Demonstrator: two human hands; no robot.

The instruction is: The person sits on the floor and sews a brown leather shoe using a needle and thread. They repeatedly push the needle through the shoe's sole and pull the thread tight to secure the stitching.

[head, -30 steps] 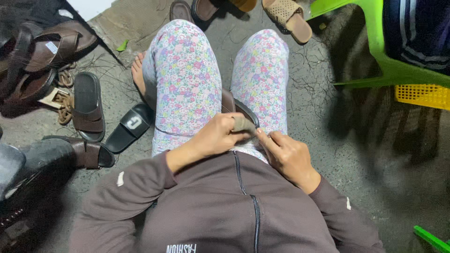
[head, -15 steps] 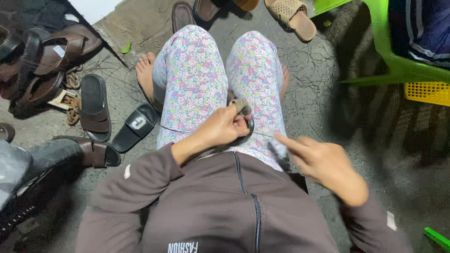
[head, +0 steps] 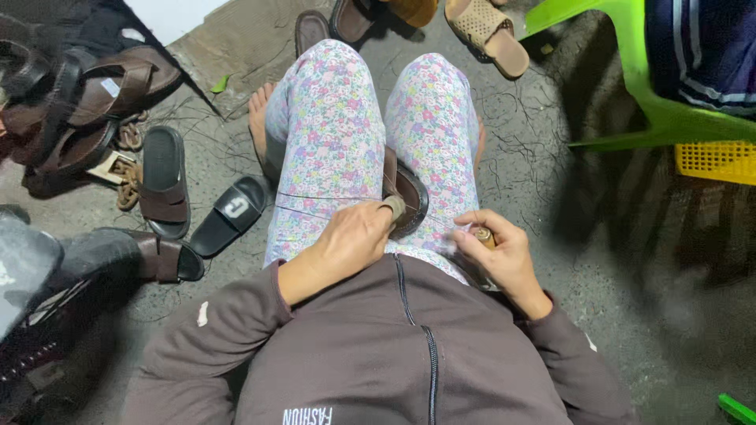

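Seated person, seen from above. The left hand (head: 352,240) grips a brown sandal (head: 407,191) wedged between the floral-trousered knees; the right hand (head: 496,252) pinches a small tan tool (head: 481,234) just right of it. Work on this sandal appears under way; more sandals (head: 94,110) lie far left.

Rough grey concrete floor (head: 551,157), cracked, strewn with thin dark threads. Green plastic chair (head: 630,79) at top right; yellow perforated basket (head: 713,161) just below its seat. Left of chair, tan woven sandal (head: 488,35). Far left of chair, pile of brown sandals (head: 94,102), black slides (head: 228,224). Light dim, deep shadow under chair.
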